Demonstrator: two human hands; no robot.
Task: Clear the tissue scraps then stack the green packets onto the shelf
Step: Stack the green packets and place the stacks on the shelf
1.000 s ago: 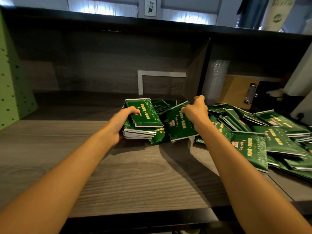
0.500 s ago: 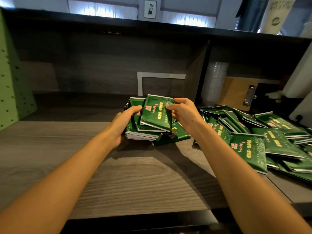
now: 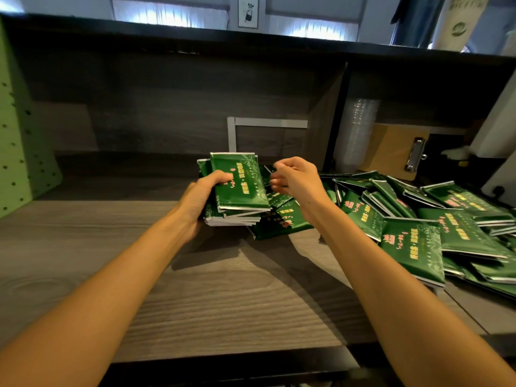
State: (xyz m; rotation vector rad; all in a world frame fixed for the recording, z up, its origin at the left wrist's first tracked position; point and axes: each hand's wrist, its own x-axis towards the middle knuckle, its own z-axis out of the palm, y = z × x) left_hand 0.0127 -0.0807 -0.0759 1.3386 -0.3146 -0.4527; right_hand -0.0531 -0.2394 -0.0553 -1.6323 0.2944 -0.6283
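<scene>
A stack of green packets sits in the middle of the wooden shelf. My left hand grips the stack from its left side, thumb over the top packet. Just right of the stack, my right hand hovers with loosely curled fingers and holds nothing. Under and beside it lie more green packets. A loose heap of green packets spreads over the right part of the shelf. No tissue scraps are visible.
A green pegboard panel stands at the left edge. A vertical divider splits the back of the shelf. Behind the heap lean a brown clipboard and a sleeve of clear cups. A white frame stands at the back.
My right hand carried a packet from the heap onto the stack, let go of it and drew back to the right. My left hand kept its grip on the stack.
</scene>
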